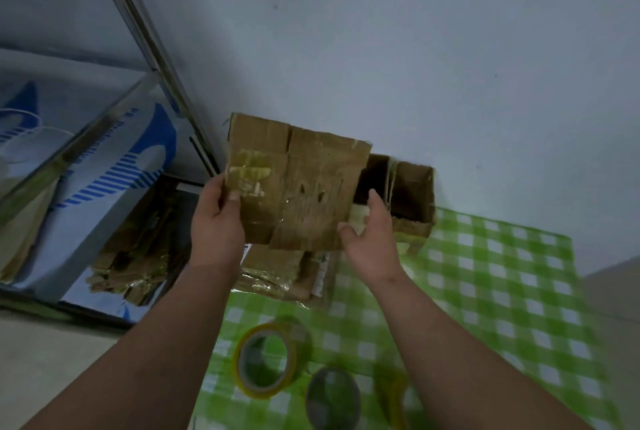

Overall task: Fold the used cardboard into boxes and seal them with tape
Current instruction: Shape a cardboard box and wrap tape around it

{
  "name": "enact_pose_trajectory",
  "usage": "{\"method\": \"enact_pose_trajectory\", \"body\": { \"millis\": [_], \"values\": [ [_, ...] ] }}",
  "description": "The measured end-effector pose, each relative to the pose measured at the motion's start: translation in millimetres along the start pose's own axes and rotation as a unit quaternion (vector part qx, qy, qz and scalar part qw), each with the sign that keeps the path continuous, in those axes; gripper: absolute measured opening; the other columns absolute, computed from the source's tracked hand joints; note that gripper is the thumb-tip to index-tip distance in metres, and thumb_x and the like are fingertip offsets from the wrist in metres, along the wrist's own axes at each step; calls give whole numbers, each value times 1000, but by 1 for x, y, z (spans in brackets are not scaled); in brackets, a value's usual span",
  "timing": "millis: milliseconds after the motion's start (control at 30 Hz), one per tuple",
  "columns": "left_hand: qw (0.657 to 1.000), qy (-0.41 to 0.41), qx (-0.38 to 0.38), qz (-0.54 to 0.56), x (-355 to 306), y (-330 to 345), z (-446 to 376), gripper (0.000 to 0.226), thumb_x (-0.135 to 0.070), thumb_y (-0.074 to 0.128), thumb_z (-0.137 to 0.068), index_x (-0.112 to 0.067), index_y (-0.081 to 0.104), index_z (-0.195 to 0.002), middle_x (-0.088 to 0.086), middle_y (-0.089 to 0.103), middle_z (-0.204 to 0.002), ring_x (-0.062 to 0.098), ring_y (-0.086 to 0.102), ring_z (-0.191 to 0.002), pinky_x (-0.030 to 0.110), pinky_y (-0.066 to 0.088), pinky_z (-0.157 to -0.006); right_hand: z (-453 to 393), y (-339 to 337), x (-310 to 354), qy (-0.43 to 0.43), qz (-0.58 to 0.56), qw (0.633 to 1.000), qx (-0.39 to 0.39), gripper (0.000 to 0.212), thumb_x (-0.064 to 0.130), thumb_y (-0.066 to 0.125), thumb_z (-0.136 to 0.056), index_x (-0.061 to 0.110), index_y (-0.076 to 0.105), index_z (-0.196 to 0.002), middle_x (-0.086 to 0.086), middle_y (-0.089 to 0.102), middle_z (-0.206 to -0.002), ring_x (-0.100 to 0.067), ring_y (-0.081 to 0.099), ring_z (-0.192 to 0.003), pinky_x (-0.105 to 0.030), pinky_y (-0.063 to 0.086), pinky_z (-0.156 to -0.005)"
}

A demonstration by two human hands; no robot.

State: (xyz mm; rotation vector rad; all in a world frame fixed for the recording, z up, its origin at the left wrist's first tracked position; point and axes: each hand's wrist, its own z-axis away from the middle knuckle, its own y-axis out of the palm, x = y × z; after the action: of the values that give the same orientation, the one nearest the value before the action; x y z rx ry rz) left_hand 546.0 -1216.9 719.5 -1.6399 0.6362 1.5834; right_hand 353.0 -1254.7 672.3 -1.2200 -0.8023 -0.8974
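- The left hand point(216, 221) has its grip closed on the left edge of a flattened cardboard piece point(294, 183), thumb on the front face, holding it up above the worktop point(502, 291).
- The right hand point(369, 239) is open, fingers relaxed, by the piece's lower right corner; whether it touches is unclear.
- More flattened cardboard point(284, 273) lies stacked below, an open box point(410, 201) behind.
- Three tape rolls point(266, 360) lie on the green checked cloth.
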Motion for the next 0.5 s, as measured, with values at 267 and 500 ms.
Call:
{"method": "enact_pose_trajectory", "body": {
  "millis": [267,500],
  "values": [
    [988,-94,113,57,13,45,48,39,-6,45,-101,-39,63,-111,-12,68,-98,14,63,-91,27,50,-68,25,-83,-14,41,-169,984,-34,69,9,56,-96,35,24,-152,2,58,-135,-13,58,-120,-44,48,-104],
    [969,-137,205,-31,38,83,74,36,-26,50,-101,-58,62,-113,-15,68,-114,15,62,-111,41,48,-100,55,-120,-57,13,-100,995,-19,68,24,59,-96,38,22,-151,5,56,-138,-15,53,-127,-46,47,-105]
  ]
}}
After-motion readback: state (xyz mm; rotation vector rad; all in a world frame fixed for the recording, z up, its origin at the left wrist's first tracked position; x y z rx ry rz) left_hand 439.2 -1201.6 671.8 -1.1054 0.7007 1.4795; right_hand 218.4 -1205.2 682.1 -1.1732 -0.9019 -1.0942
